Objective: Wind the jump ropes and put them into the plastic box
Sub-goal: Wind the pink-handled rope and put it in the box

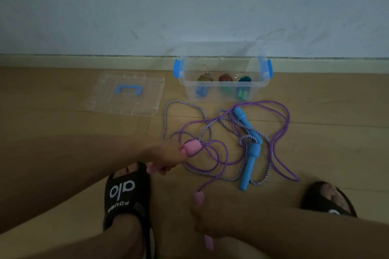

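The left hand [168, 159] curled round a pink foam handle [190, 148], its rounded end poking out past the thumb. Nearer, the right hand [207, 219] gripped the other pink handle [199, 197] upright in a closed fist. A thin, glossy purple cord [280, 136] ran between them, looping loosely over the wooden floor [63, 122]. Tangled with it lay a twisted purple-and-white rope [185, 105], its two smooth blue plastic handles [250, 164] resting right of the left hand. Farther off, against the wall, stood the clear plastic box [224, 84] with blue clips, holding three wound ropes. Its flat transparent lid [126, 92], with a blue handle, lay left of the box. Black slides [126, 193] covered both feet, near.
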A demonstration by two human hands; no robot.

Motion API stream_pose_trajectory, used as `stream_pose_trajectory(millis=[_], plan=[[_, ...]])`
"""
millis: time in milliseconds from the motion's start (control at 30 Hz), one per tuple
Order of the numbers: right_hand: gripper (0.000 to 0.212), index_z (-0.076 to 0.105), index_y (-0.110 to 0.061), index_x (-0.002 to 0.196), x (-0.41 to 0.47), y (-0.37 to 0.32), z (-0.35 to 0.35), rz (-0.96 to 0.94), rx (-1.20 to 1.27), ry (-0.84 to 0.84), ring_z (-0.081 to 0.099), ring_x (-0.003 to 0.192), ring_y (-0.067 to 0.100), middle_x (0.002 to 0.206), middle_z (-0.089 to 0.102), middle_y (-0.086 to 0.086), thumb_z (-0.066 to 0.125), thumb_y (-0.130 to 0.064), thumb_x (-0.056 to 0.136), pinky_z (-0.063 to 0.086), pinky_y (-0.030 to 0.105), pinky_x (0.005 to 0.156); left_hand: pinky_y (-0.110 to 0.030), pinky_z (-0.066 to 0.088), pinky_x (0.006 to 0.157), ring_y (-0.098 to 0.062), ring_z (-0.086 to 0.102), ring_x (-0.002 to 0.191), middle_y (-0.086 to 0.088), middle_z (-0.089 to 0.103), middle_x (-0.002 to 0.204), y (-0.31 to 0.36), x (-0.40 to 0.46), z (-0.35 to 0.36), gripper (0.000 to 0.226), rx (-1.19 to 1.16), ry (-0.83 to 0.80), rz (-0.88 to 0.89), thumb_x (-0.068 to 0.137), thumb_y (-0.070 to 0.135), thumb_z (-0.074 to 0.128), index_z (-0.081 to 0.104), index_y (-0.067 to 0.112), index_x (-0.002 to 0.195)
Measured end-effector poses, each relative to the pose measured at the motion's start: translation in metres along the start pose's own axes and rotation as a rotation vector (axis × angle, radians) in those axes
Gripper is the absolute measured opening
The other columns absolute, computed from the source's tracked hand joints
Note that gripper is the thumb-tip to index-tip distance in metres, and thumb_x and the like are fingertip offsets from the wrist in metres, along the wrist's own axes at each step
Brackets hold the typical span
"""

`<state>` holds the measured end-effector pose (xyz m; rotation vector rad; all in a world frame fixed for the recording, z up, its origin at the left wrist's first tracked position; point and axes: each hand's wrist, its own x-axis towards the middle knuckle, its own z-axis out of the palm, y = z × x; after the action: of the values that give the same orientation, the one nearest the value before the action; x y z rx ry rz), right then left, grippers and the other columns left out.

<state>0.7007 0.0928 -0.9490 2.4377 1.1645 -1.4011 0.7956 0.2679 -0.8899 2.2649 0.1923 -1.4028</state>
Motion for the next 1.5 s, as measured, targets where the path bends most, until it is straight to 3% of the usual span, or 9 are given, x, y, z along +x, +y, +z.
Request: stream_pose_trajectory(millis=[67, 233, 367, 767, 967, 1200, 1300, 1400, 1500], plan=[[0.058, 0.026, -0.004, 0.146, -0.005, 0.002, 0.001, 0.035, 0.091, 0.025, 0.045, 0.128, 0.037, 0.144, 0.039, 0.021, 0.046, -0.03, 0.098, 0.042, 0.038, 0.099, -0.028, 0.052, 0.052, -0.021, 0.052, 0.062, -0.013, 0.051, 0.082, 0.004, -0.002, -0.001, 0.018, -0.07, -0.016, 0.021, 0.095, 0.023, 0.044, 0.048, 0.006, 0.101], [0.021, 0.051, -0.031, 0.1, -0.014, 0.021, -0.007, 0.079, 0.345, 0.247, 0.067, 0.076, 0.021, 0.086, 0.071, 0.001, 0.049, -0.037, 0.08, 0.055, 0.034, 0.071, -0.039, 0.059, 0.076, -0.02, 0.061, 0.075, -0.009, 0.051, 0.087, 0.011, -0.013, -0.011, 0.001, -0.205, -0.019, 0.116, 0.092, 0.017, 0.049, 0.05, 0.018, 0.091], [0.012, 0.064, -0.022, 0.087, -0.027, 0.044, -0.047, 0.154, 0.678, 0.407, 0.066, 0.072, 0.012, 0.084, 0.072, 0.003, 0.058, -0.015, 0.081, 0.054, 0.024, 0.069, -0.043, 0.059, 0.079, -0.024, 0.066, 0.092, -0.008, 0.059, 0.089, 0.017, -0.033, -0.025, 0.011, -0.282, 0.015, 0.184, 0.087, 0.009, 0.057, 0.056, 0.013, 0.097], [0.074, 0.027, -0.03, 0.144, -0.02, 0.053, -0.041, 0.106, -0.097, 0.395, 0.047, 0.123, 0.035, 0.145, 0.029, 0.011, 0.062, -0.008, 0.083, 0.05, 0.047, 0.082, -0.041, 0.06, 0.074, -0.016, 0.069, 0.079, -0.018, 0.07, 0.098, 0.028, -0.051, -0.012, 0.025, 0.019, 0.141, 0.124, 0.082, 0.021, 0.063, 0.059, 0.004, 0.1], [0.038, 0.046, -0.019, 0.128, -0.005, 0.036, -0.007, 0.075, -0.112, 0.305, 0.049, 0.114, 0.039, 0.131, 0.042, 0.016, 0.053, -0.012, 0.091, 0.045, 0.047, 0.085, -0.056, 0.059, 0.073, -0.031, 0.072, 0.087, -0.015, 0.071, 0.093, 0.028, -0.035, -0.013, 0.042, 0.125, 0.076, 0.132, 0.07, 0.032, 0.059, 0.057, 0.004, 0.101], [0.022, 0.061, -0.015, 0.11, -0.011, 0.046, -0.038, -0.04, -0.218, 0.572, 0.066, 0.091, 0.028, 0.106, 0.061, 0.011, 0.05, -0.014, 0.09, 0.052, 0.037, 0.064, -0.027, 0.044, 0.041, -0.016, 0.052, 0.044, -0.012, 0.06, 0.078, 0.039, -0.03, -0.021, 0.049, 0.286, 0.075, 0.164, 0.076, 0.032, 0.076, 0.048, 0.005, 0.105], [0.026, 0.047, -0.013, 0.117, -0.017, 0.06, -0.068, -0.11, -0.147, 0.453, 0.061, 0.098, 0.033, 0.116, 0.053, 0.011, 0.047, -0.03, 0.097, 0.049, 0.041, 0.072, -0.032, 0.049, 0.051, -0.019, 0.059, 0.061, -0.008, 0.06, 0.09, 0.041, -0.044, -0.023, 0.056, 0.343, 0.073, 0.203, 0.071, 0.038, 0.083, 0.044, 0.017, 0.105], [0.032, 0.053, -0.019, 0.113, -0.044, 0.072, -0.117, -0.17, 0.114, 0.589, 0.062, 0.097, 0.024, 0.112, 0.058, 0.003, 0.048, -0.045, 0.095, 0.052, 0.04, 0.08, -0.009, 0.043, 0.059, 0.0, 0.056, 0.07, 0.008, 0.054, 0.089, 0.045, -0.06, -0.026, 0.046, 0.335, 0.154, 0.341, 0.076, 0.024, 0.081, 0.037, 0.028, 0.09], [0.02, 0.058, -0.028, 0.113, -0.09, 0.068, -0.162, -0.336, 0.204, 0.686, 0.057, 0.094, -0.002, 0.102, 0.057, -0.022, 0.054, -0.036, 0.095, 0.043, 0.013, 0.082, -0.015, 0.042, 0.058, -0.011, 0.058, 0.075, -0.001, 0.061, 0.093, 0.045, -0.065, -0.036, 0.031, 0.349, 0.371, 0.402, 0.078, 0.022, 0.071, 0.049, 0.018, 0.1]])
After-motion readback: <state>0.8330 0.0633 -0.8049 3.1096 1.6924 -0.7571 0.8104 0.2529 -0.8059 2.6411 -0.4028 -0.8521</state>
